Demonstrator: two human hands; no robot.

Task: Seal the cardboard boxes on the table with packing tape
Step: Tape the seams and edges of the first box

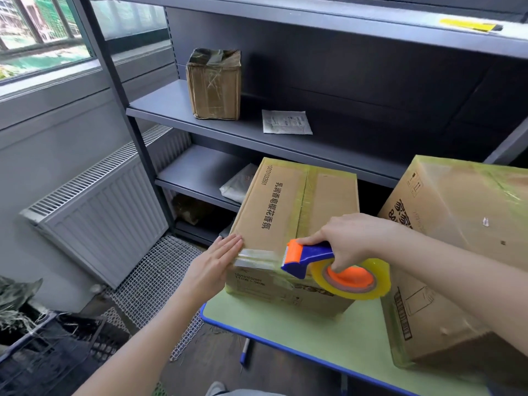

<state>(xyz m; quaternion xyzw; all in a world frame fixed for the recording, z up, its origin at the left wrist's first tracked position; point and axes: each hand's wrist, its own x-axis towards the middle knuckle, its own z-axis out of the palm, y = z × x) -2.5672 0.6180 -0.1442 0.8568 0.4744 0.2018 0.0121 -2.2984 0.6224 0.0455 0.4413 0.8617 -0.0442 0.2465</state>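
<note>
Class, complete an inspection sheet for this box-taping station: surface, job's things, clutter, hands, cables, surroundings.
Surface: green table, blue-edged, bearing two boxes.
Job's things: left box, tape strip across its near top edge; right box, taped; tape dispenser at the left box.
Clutter: small box and white pouch on shelving.
Hands: left hand flat on the tape strip's end; right hand grips the tape dispenser.
Cables: nothing seen.
Surroundings: radiator, window.

We lose the right box point(457, 224) past the right frame edge; the bench point(271, 324) runs off the bottom. Right hand point(351, 238) fingers point(341, 261) are partly buried in the tape roll point(371, 290) core. The tape dispenser point(311, 257) blocks our view of the near box point(285, 201) front top edge. Print on the white packet point(285, 122): too small to read.
</note>
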